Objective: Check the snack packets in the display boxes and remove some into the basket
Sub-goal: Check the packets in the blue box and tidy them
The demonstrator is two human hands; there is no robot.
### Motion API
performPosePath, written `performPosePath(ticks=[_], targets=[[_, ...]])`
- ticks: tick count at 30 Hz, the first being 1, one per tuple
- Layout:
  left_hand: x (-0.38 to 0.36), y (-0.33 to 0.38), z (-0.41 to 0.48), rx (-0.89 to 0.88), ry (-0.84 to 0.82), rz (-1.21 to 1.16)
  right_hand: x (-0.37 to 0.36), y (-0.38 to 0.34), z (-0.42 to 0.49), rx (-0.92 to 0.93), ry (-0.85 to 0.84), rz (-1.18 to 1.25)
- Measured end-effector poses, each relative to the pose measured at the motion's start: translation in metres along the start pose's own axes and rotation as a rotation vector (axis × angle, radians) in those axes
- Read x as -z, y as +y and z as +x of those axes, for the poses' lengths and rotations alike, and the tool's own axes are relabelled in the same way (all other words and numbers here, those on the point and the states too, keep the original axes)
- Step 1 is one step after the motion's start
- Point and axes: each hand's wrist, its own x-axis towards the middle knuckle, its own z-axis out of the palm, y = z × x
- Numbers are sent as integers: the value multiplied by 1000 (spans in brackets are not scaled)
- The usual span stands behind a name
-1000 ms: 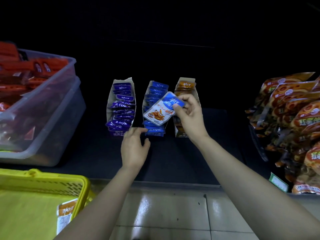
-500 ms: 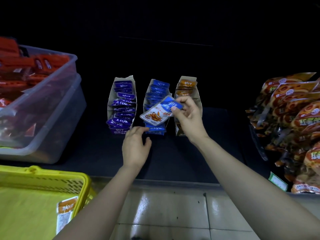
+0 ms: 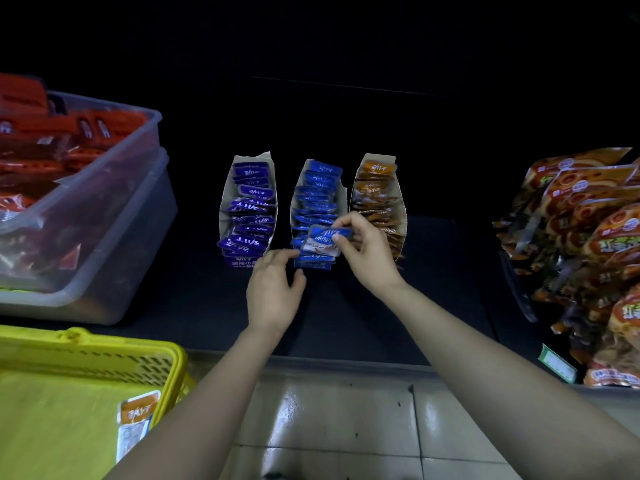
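Head view: the right hand (image 3: 367, 258) pinches a blue packet (image 3: 323, 240) between thumb and fingertips, holding it low over the front end of the middle box (image 3: 293, 206), which is filled with a row of the same blue packets. The left hand (image 3: 273, 289) holds nothing; its fingers are loosely extended and reach toward the front of that box, just beside the held packet, though whether they touch it cannot be told. The left box (image 3: 225, 202) holds purple packets, and the right box (image 3: 401, 202) holds orange ones. All three stand side by side on a dark shelf (image 3: 346, 323). At lower left, the yellow basket (image 3: 173, 362) contains one orange packet (image 3: 136, 420) lying against its near wall. A clear tub (image 3: 114, 237) of red packets (image 3: 69, 133) sits on the left of the shelf, and large orange bags (image 3: 588, 220) are stacked at the right.
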Motion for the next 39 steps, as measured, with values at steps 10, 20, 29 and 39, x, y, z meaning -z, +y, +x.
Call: performPosePath(ticks=[10,20,29,39], targets=[[-4,-5,2,-50,-6,-61,-2,10,-11,136,19,-60],[-5,-7,6,-68,-6,-101,-20,13,3,143,-3,-336],[-7,-10,12,-166,7,-115,-25,10,15,91,10,-373],[-14,-17,18,-82,47,-97,-23,11,22,-32,-57,-332]])
